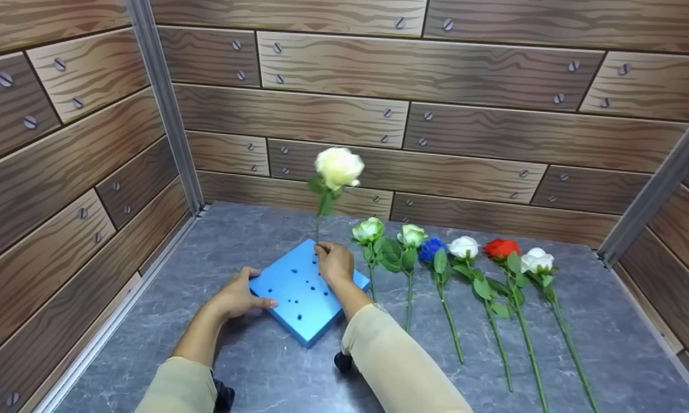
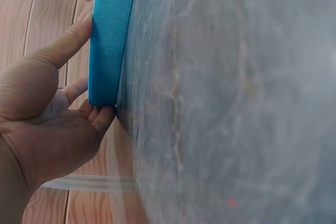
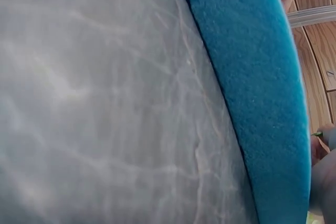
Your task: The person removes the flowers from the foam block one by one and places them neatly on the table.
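A blue foam block [image 1: 287,287] dotted with small holes lies on the table. My left hand [image 1: 233,296] holds its left corner, thumb over the top and fingers along the side; in the left wrist view the same hand [image 2: 58,103] grips the block's edge [image 2: 107,45]. Above the block's far corner, my right hand [image 1: 337,264] pinches the lower stem of a cream-white rose [image 1: 339,168], which stands upright. Whether the stem's tip sits in a hole is hidden by the fingers. In the right wrist view the block's side [image 3: 252,77] covers most of that hand.
Right of the block lies a row of roses: two pale green ones [image 1: 368,229], a blue one [image 1: 432,250], a white one [image 1: 464,247], a red one [image 1: 501,248] and another white one [image 1: 537,260]. Their stems point toward me. Wood-patterned walls [image 1: 333,63] enclose the grey table [image 1: 166,321].
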Tool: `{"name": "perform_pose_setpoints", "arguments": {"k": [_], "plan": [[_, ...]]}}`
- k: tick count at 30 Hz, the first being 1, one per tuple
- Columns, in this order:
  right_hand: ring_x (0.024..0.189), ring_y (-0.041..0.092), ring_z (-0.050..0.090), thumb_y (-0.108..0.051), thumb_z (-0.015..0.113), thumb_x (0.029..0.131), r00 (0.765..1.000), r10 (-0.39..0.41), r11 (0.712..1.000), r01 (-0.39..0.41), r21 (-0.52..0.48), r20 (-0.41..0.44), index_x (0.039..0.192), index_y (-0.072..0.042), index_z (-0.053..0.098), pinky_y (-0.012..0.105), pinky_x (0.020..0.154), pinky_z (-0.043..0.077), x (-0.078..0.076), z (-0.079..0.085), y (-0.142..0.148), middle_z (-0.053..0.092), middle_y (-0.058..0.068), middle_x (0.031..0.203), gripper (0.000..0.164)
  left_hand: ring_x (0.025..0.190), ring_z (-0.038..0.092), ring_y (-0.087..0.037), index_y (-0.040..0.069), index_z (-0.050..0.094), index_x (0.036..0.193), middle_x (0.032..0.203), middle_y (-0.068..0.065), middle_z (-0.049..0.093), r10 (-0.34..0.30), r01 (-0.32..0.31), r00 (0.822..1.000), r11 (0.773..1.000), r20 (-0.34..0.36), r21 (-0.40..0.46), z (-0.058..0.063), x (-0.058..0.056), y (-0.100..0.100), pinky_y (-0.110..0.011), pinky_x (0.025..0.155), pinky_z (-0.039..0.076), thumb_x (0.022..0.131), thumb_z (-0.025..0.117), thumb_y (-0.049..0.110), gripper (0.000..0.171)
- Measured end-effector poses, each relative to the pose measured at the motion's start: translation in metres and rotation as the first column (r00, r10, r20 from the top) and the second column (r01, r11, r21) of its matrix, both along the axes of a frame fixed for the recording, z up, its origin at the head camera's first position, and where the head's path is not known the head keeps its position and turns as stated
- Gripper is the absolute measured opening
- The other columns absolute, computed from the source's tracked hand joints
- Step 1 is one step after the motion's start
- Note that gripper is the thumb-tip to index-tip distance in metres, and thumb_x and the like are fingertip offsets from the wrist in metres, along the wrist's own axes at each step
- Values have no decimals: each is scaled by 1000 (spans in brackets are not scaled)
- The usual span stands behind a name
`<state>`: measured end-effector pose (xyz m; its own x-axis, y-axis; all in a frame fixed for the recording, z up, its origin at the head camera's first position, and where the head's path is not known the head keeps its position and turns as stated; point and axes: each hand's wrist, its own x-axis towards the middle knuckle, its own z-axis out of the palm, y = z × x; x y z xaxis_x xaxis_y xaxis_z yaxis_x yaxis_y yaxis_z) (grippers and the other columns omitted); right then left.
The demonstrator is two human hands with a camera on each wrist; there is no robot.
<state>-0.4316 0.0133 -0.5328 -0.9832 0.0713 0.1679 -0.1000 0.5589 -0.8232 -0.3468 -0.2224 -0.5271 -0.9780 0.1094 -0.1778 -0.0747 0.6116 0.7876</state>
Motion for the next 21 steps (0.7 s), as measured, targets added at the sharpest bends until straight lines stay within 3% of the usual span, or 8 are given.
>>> {"name": "perform_pose_setpoints", "arguments": {"k": [21], "plan": [[109,28,80,-25,63,111,983,-42,999,38,-24,-179,135,-7,76,42,92,66,7,-6,-4,81,12,127,33,155,37,-58,2,37,161,167,-35,35,3,-3,1000,1000,4,-4,3,1,0,-68,125,36,86,94,37,100]]}}
